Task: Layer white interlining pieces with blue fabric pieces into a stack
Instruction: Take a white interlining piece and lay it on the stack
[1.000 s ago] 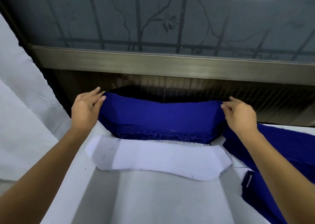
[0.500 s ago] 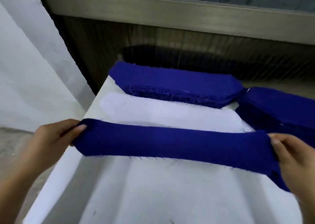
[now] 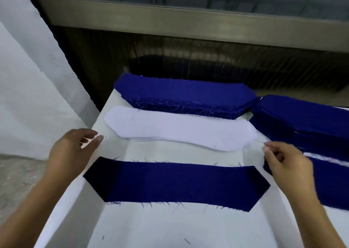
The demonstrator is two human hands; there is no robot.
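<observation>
A single blue fabric piece lies flat on the white table, near me. Behind it sits a thin pile of white interlining pieces, and behind that a thick stack of blue fabric pieces with frayed edges. My left hand hovers above the left end of the flat blue piece, fingers loosely curled, holding nothing. My right hand hovers at the right end of the interlining pile, fingers loosely bent, with nothing visibly held.
More blue fabric stacks lie at the right, one reaching past my right wrist. A dark ribbed wall and a metal window ledge stand behind the table. White cloth hangs at the left beyond the table edge.
The blue piece that both hands carried stretched between them now lies flat on the table. Both hands have let go and moved up toward the white interlining pile.
</observation>
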